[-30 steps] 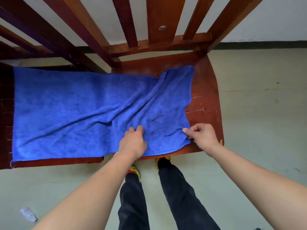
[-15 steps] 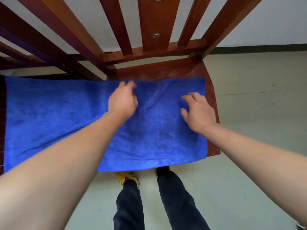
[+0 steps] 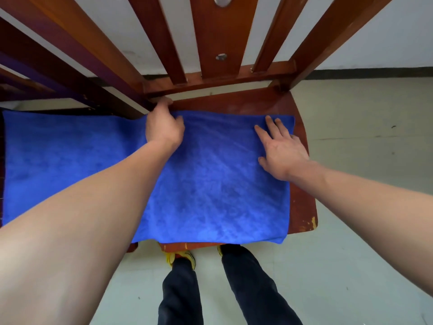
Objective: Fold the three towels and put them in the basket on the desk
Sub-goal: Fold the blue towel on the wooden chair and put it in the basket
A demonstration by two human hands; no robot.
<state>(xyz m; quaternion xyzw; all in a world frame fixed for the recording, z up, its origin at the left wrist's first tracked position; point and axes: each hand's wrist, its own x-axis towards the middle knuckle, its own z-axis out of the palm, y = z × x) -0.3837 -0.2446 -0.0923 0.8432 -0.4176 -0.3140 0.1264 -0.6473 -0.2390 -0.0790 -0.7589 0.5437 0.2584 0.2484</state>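
A blue towel (image 3: 210,184) lies smooth across the brown wooden chair seat (image 3: 302,207) and runs left over a second seat. My left hand (image 3: 164,130) is at the towel's far edge, by the chair back, its fingers curled down over that edge and the thumb on the cloth. My right hand (image 3: 281,148) lies flat on the towel near its far right corner with straight fingers. Neither the basket nor any other towel is in view.
The chair back's slats (image 3: 210,38) rise just behind the towel. A second, darker chair frame (image 3: 58,73) stands at the left. My legs and yellow shoes (image 3: 182,256) are below the seat's front edge, on pale floor (image 3: 363,254).
The towel's creased near edge was lifted and laid over to the far edge, and the towel now lies smooth. Both hands moved from the near edge to the far side; the right hand flattened.
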